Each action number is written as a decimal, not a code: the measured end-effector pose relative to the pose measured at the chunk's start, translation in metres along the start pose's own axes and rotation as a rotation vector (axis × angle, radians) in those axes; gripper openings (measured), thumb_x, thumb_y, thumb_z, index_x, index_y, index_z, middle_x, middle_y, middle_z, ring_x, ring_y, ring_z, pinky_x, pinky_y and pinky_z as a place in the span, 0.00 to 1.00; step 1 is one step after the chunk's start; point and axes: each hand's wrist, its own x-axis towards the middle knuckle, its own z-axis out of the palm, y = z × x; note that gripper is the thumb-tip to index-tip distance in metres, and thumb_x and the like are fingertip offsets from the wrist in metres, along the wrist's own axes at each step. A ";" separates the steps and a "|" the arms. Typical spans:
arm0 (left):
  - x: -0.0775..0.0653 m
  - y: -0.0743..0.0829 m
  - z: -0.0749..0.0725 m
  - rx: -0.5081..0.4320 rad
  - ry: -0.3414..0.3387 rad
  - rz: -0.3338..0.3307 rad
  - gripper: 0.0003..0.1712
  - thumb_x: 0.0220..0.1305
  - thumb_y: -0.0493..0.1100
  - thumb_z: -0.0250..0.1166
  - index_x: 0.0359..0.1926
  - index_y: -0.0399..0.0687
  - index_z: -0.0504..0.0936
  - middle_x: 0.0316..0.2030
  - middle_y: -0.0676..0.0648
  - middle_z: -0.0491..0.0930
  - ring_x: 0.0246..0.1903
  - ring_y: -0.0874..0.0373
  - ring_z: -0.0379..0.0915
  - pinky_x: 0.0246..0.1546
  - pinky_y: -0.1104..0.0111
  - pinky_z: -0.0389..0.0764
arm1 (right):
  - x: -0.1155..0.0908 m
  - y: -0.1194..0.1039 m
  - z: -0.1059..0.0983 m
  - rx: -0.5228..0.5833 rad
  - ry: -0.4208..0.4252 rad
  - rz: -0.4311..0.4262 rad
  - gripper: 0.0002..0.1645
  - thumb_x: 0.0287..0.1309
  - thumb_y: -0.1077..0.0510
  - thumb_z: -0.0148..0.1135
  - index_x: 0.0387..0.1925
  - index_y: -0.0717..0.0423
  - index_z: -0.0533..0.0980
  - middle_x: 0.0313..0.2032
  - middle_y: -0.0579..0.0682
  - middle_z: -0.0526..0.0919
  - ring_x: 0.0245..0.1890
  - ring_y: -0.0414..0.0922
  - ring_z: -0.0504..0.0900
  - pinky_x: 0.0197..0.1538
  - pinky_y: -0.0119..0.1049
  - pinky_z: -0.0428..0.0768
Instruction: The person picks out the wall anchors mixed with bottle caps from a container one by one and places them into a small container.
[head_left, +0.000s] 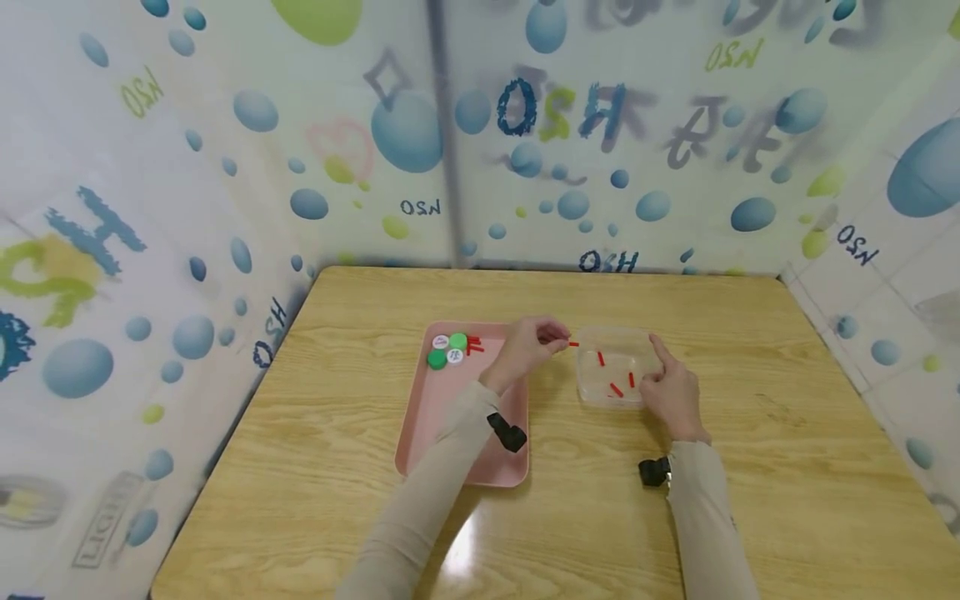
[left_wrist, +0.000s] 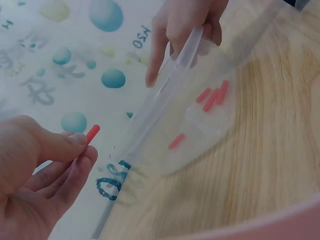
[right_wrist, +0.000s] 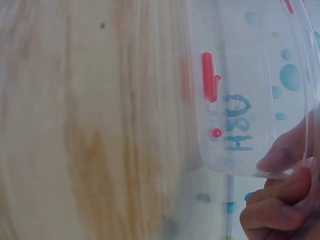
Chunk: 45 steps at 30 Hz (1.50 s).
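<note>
While the left hand [head_left: 528,350] pinches a red stick [left_wrist: 93,133] between thumb and fingertips, the right hand [head_left: 672,396] holds a clear container [head_left: 592,377] by its rim, thumb and curled fingers closing that grip and the index finger stretched out. The pinched stick is at the container's left edge, one end pointing toward its interior. Inside the container, several loose red pieces [head_left: 617,389] lie spread on the bottom.

Left of it, with a narrow strip of desk [head_left: 787,483] between, sits a pink tray [head_left: 420,417]. The left forearm crosses the tray's right edge, whereas most of its near half shows bare pink. Gathered in its far left part are two green caps [head_left: 457,341] and two white caps [head_left: 440,342], with more red sticks [head_left: 474,342] just beside them. Bare wood runs from the right hand to the desk's right edge, and another band lies between the container and the far edge, where the wall covering [head_left: 652,167] rises.

Dark marks on the white caps are too small to read. On the covering, large blue and green letters [head_left: 556,113] look like a reversed "H2O", and a box at lower left reads "LIGHT".
</note>
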 end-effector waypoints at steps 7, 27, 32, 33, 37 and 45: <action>0.004 0.007 0.013 0.005 -0.042 0.009 0.11 0.68 0.38 0.68 0.48 0.38 0.85 0.41 0.48 0.86 0.39 0.61 0.81 0.42 0.73 0.82 | 0.000 0.002 0.002 -0.003 0.009 -0.006 0.46 0.51 0.70 0.45 0.76 0.58 0.61 0.11 0.41 0.57 0.15 0.39 0.54 0.22 0.35 0.59; 0.011 0.019 0.036 0.023 -0.118 0.012 0.09 0.68 0.36 0.67 0.47 0.41 0.85 0.42 0.47 0.87 0.40 0.63 0.82 0.43 0.76 0.81 | 0.002 0.000 0.002 -0.034 0.019 -0.004 0.45 0.51 0.70 0.46 0.75 0.57 0.63 0.11 0.41 0.57 0.16 0.40 0.55 0.25 0.38 0.59; 0.011 0.020 0.036 0.023 -0.141 0.024 0.09 0.69 0.35 0.65 0.49 0.39 0.85 0.43 0.46 0.87 0.41 0.61 0.83 0.41 0.76 0.80 | 0.001 0.000 0.002 -0.036 0.015 0.003 0.45 0.51 0.70 0.46 0.75 0.57 0.63 0.11 0.42 0.57 0.16 0.41 0.56 0.26 0.38 0.59; 0.010 0.019 0.036 0.021 -0.145 0.028 0.09 0.69 0.35 0.65 0.49 0.38 0.85 0.43 0.46 0.87 0.42 0.60 0.84 0.41 0.76 0.80 | 0.001 0.000 0.002 -0.036 0.013 0.003 0.45 0.51 0.70 0.46 0.75 0.57 0.62 0.11 0.42 0.57 0.16 0.41 0.56 0.25 0.38 0.59; 0.008 0.018 0.035 0.009 -0.149 0.044 0.09 0.69 0.34 0.65 0.48 0.38 0.85 0.44 0.44 0.87 0.41 0.61 0.84 0.42 0.77 0.81 | 0.001 0.000 0.003 -0.027 0.009 0.004 0.45 0.51 0.70 0.46 0.76 0.57 0.62 0.11 0.41 0.56 0.16 0.40 0.55 0.25 0.37 0.59; 0.003 0.008 0.014 -0.007 -0.085 0.030 0.10 0.70 0.38 0.65 0.49 0.39 0.85 0.44 0.44 0.87 0.43 0.56 0.84 0.42 0.74 0.80 | -0.001 -0.002 0.001 -0.018 0.034 -0.016 0.45 0.50 0.71 0.45 0.75 0.58 0.63 0.10 0.40 0.56 0.16 0.40 0.54 0.24 0.37 0.59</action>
